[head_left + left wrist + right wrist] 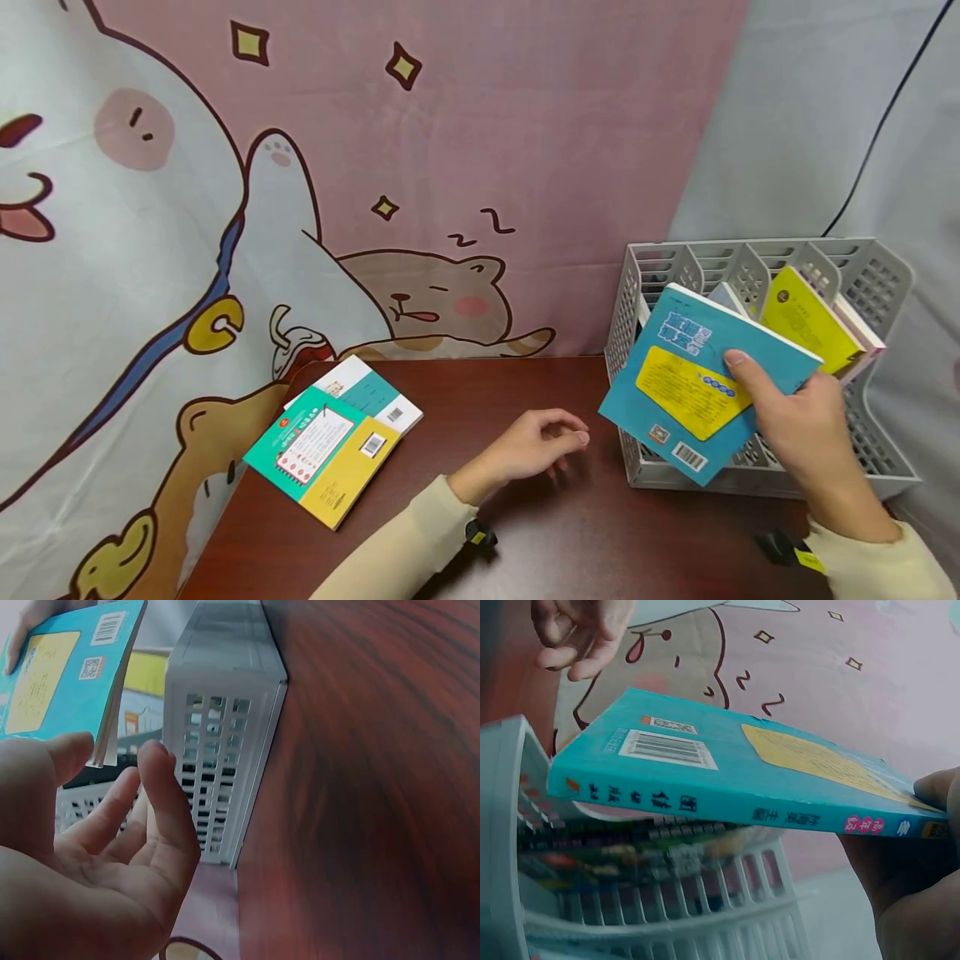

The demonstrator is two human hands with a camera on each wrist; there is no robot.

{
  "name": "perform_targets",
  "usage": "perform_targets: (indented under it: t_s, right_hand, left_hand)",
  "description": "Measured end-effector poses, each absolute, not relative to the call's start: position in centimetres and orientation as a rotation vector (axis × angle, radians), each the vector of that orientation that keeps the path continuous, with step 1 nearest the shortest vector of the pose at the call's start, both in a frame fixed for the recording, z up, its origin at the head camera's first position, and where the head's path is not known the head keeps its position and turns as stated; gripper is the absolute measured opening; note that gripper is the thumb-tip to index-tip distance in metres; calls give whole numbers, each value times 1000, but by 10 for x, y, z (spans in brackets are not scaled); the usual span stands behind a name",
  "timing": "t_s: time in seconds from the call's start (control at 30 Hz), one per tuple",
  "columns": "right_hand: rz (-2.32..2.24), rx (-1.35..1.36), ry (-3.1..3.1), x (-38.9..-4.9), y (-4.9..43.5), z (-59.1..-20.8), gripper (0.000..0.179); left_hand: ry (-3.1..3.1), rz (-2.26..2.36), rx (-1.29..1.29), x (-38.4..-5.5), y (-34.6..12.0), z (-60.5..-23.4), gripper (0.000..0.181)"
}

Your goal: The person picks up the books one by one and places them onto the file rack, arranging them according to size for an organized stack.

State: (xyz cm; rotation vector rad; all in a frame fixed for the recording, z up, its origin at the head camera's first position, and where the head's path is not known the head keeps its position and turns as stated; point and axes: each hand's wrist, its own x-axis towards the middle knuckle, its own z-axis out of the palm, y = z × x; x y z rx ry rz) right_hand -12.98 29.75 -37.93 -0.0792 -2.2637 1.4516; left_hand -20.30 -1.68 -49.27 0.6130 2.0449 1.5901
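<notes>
My right hand [798, 417] grips a teal book [675, 333] by its right end, thumb on the cover with the yellow panel and barcode. The book is tilted over the front of a grey divided file rack [757, 479]; its spine [780, 816] shows in the right wrist view. My left hand [528, 450] holds nothing and hovers over the table left of the rack, fingers loosely curved. In the left wrist view its fingertips overlap the book's lower corner. Inside the rack a yellow book [806, 317] leans beside a pale pink one [858, 329].
At the table's left lie two overlapping books, a green and yellow one [330, 458] over a white and teal one [378, 396]. A cartoon-printed cloth [570, 150] hangs behind the dark red wooden table [570, 542]. A black cable [885, 125] runs down behind the rack.
</notes>
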Motion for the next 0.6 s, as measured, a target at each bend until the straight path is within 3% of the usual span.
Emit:
perform_targets:
  t_s: [0.27, 0.6]
  right_hand:
    - [1417, -157, -2292, -122, 321, -379, 24]
    - [1284, -379, -2337, -112, 342, -381, 11]
  left_hand:
    - [2118, 1555, 663, -196, 7, -493, 20]
    - [2189, 1497, 669, -198, 27, -489, 38]
